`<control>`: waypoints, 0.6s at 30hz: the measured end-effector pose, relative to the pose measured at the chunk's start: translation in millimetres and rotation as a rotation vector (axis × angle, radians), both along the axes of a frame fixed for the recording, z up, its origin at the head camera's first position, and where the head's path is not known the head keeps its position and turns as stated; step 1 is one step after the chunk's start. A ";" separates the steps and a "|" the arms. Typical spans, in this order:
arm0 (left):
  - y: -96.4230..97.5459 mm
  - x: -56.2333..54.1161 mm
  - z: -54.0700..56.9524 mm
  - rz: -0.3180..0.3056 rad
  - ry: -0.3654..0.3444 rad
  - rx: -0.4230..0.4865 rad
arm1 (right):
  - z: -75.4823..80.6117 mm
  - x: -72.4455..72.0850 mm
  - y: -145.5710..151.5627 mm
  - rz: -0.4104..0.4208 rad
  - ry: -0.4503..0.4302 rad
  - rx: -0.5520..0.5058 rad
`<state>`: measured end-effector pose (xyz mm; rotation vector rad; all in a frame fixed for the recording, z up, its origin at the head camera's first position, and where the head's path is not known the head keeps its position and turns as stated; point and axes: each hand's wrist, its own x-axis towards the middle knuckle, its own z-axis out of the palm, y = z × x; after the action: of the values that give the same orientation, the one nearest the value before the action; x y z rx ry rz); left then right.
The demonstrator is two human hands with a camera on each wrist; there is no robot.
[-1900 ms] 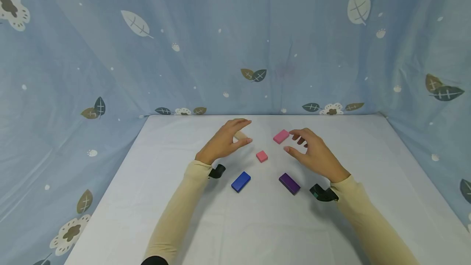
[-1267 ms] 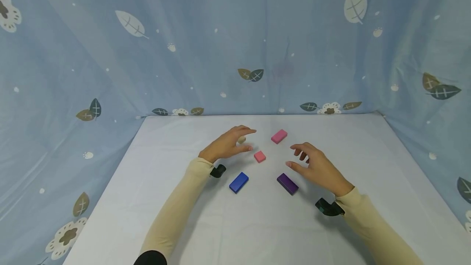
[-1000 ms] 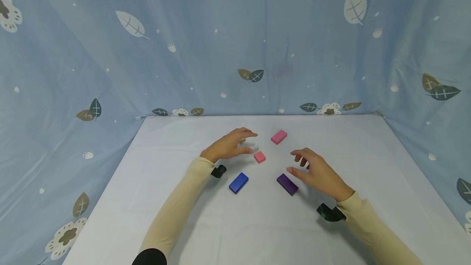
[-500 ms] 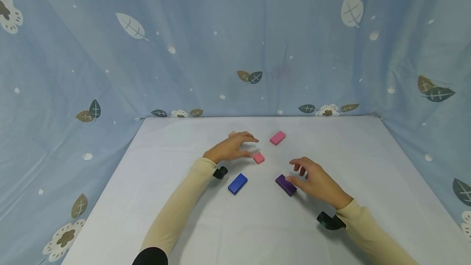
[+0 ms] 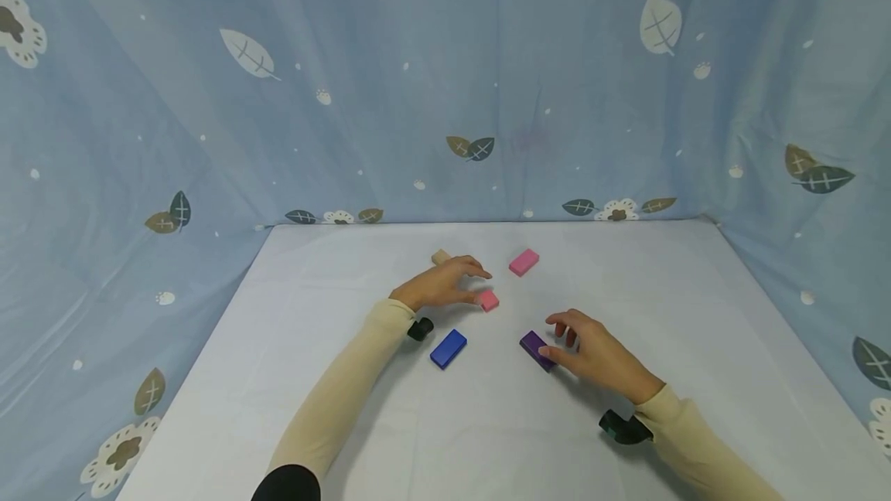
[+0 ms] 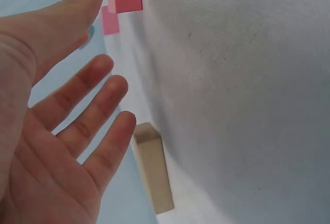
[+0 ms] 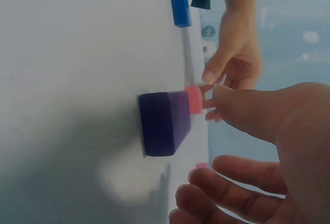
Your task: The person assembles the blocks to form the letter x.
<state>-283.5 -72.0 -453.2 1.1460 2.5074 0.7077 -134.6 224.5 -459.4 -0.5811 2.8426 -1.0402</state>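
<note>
My left hand [image 5: 440, 283] hovers with fingers spread and thumb tip beside a small coral-pink square block [image 5: 490, 301]; whether they touch I cannot tell. Behind that hand lies a tan block [image 5: 440, 257], partly covered in the head view and fully visible in the left wrist view. Fingers loosely bent, my right hand [image 5: 595, 354] is by the dark purple block [image 5: 533, 345]. Its thumb overlaps the block's near end in the head view, but the right wrist view shows a gap between the hand and the purple block [image 7: 160, 123]. Nothing is held in either hand.
A blue block [image 5: 448, 349] lies on the white tabletop [image 5: 431, 431], nearer than the left hand. Farther back is a pink rectangular block [image 5: 524, 262]. A blue patterned curtain [image 5: 348, 99] stands around the back and sides.
The right hand has come from beside the pink rectangular block toward me, down to the purple block. My left hand has shifted from the tan block toward the coral-pink one. The blocks stay put.
</note>
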 end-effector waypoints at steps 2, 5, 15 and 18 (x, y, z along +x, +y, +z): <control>0.7 -0.5 -2.1 -0.012 -0.001 0.001 | -2.0 1.0 0.4 0.005 -0.005 0.004; 1.3 -1.1 -5.7 -0.027 0.004 0.005 | -3.5 2.2 0.4 0.007 -0.014 0.001; 4.7 0.8 -5.7 -0.054 -0.008 0.002 | -7.7 4.2 -1.4 0.016 -0.028 -0.003; 5.5 1.5 -4.0 -0.052 -0.004 -0.014 | -8.4 4.5 -1.8 0.015 -0.030 -0.007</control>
<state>-282.0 -66.5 -457.3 1.1988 2.4665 0.6767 -130.1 222.7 -467.8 -0.5812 2.8061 -1.0485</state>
